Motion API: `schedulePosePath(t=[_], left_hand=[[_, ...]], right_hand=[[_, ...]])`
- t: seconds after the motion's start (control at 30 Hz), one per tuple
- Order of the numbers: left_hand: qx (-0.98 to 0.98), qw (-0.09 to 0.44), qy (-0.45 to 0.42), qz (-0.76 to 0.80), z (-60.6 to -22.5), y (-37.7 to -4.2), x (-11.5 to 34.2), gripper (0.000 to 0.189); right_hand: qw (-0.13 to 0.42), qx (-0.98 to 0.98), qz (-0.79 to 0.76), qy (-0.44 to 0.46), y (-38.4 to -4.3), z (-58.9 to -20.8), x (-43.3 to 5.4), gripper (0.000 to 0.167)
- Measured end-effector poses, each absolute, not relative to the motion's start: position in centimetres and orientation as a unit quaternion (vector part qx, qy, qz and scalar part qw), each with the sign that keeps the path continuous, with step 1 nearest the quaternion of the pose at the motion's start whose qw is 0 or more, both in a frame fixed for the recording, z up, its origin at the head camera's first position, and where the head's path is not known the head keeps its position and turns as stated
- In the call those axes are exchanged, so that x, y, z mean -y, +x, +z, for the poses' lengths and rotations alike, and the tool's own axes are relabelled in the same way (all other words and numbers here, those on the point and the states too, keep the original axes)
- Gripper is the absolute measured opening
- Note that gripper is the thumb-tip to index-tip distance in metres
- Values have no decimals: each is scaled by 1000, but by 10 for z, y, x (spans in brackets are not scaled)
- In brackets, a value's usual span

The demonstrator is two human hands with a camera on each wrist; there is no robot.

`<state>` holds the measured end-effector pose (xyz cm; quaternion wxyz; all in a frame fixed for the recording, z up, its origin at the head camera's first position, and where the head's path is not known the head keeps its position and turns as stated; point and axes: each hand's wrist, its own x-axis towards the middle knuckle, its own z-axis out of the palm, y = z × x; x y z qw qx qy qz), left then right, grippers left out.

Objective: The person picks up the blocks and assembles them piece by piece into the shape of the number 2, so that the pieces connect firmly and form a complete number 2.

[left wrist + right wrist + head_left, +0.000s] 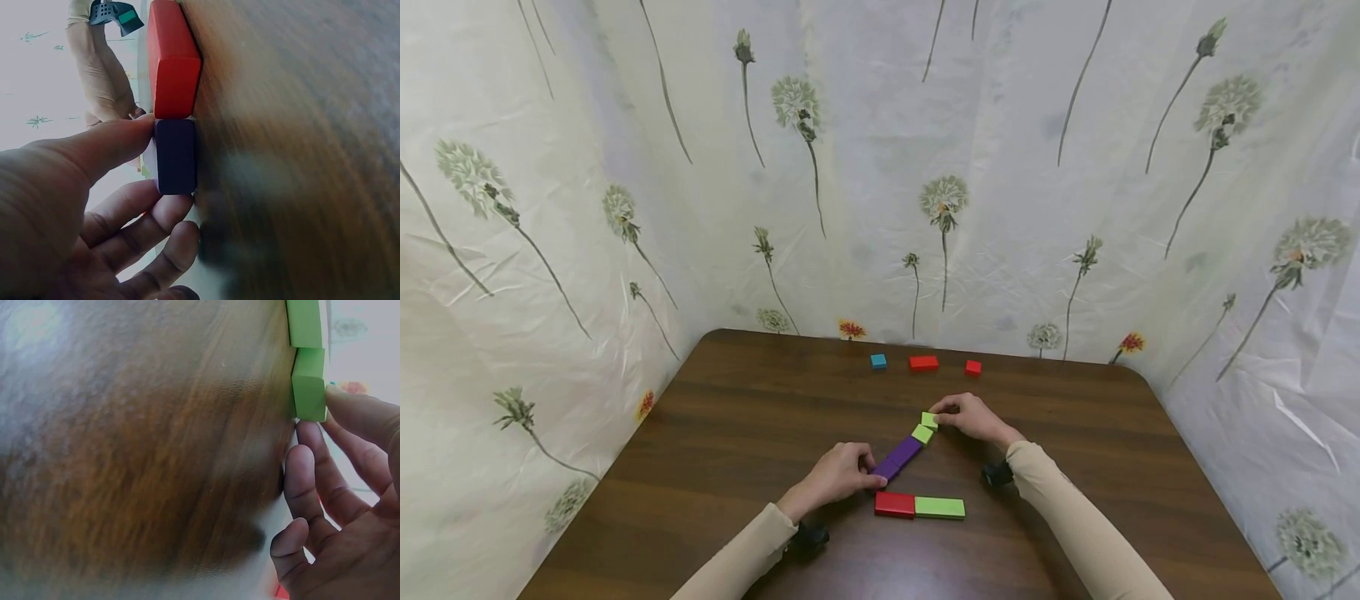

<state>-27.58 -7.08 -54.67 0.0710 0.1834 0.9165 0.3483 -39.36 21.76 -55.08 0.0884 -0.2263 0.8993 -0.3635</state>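
Note:
Two purple blocks (904,452) lie end to end in a slanting line on the table. My left hand (835,475) pinches the near purple block (175,156) between thumb and fingers at its lower end. Two small green blocks (922,434) continue the line at its far end, the last one turned at a slight angle. That last green block (310,394) is pinched by my right hand (972,417), thumb on one side and fingertips on another. Just below the purple end, a red block (895,504) and a longer green block (940,507) lie end to end, touching.
Near the back edge of the brown wooden table (737,400) lie a small blue block (878,362), a longer red block (923,363) and a small red block (973,368). A flower-print curtain (865,250) hangs behind the table and at both sides.

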Motion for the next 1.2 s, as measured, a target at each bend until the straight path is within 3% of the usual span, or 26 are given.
schedulePosePath(t=[1.2], left_hand=[[-916,76,182,349,-547,-276,71,27]], right_hand=[[87,-902,-356,-227,-393,-552,-214,16]])
